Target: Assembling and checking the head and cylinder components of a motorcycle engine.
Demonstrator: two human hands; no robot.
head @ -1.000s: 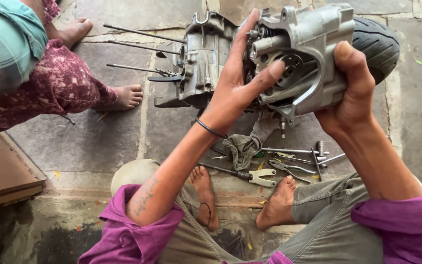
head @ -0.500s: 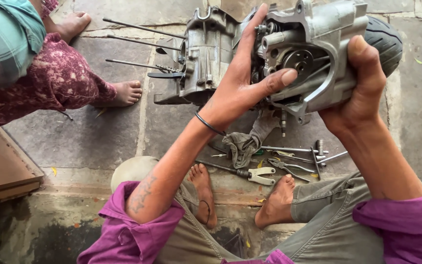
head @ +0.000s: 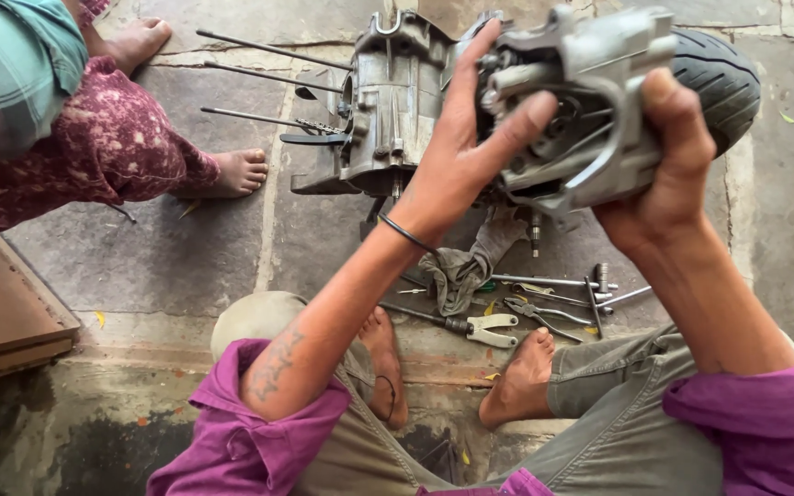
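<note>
Two hands on it: you've got the grey cast-metal engine cover (head: 590, 101) up off the ground, held between both palms in front of your chest.
Change: a second ago the cover sat lower and leaned more to the right; now it's lifted higher in view and turned so its ribbed inner face shows toward you, which reads as a closer check of that side.
Stone floor (head: 186, 239): broad grey slabs, rough and stained, with dark joints.
Engine block (head: 388, 101): the dull silver crankcase standing on the slabs just behind the cover, long thin steel studs sticking out to its left.
Black rubber tyre (head: 719, 78): rounded, treaded, peeking out behind the cover's right edge.
Left hand (head: 470, 147): fingers spread flat against the cover's left face, thumb hooked across the front, pressing rather than clenching.
Right hand (head: 673, 174): wrapped round the cover's right edge, thumb on top, gripping firm.
Grey rag (head: 461, 266): crumpled, oily cloth lying under the cover.
Tools: pale-handled pliers (head: 484, 329) and a steel T-handle wrench (head: 590, 298) near your bare feet.
Bystander: another person's bare foot (head: 236, 173) at the left, well apart.
</note>
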